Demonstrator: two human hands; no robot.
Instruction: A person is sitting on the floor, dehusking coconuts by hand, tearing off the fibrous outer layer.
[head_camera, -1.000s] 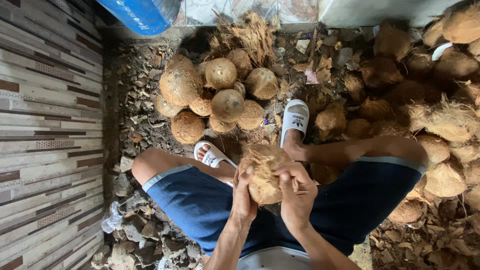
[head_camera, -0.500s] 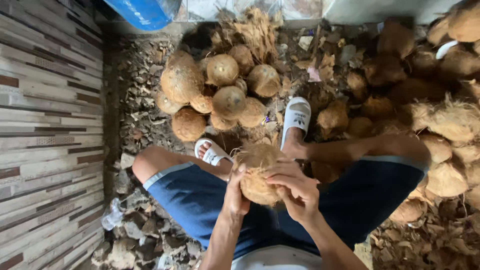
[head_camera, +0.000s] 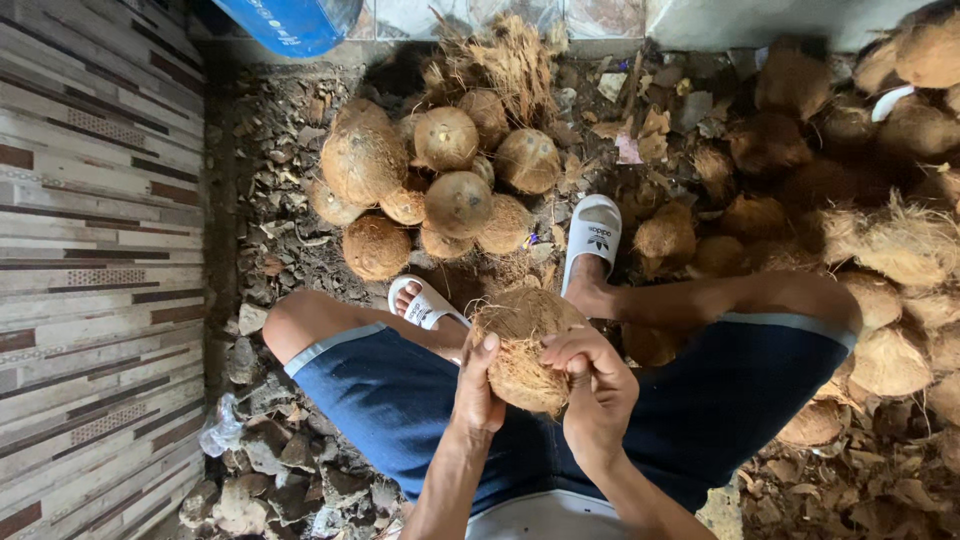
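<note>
I hold a fibrous brown coconut (head_camera: 525, 345) over my lap with both hands. My left hand (head_camera: 478, 388) grips its left side, thumb up against the husk. My right hand (head_camera: 597, 385) wraps its right side, fingers curled over the top edge of the fibre. Loose husk strands hang from the nut. My legs in blue shorts (head_camera: 400, 400) and white slippers (head_camera: 592, 232) frame it.
A pile of husked round coconuts (head_camera: 440, 180) lies ahead on the ground. More husk pieces and coconuts (head_camera: 880, 240) fill the right side. A tiled wall (head_camera: 90, 270) runs along the left, a blue container (head_camera: 290, 20) stands at the top, and rubble (head_camera: 270, 460) lies beside my left knee.
My right hand has shifted over the top of the coconut, and the nut has turned slightly in my hands. My legs stay in place.
</note>
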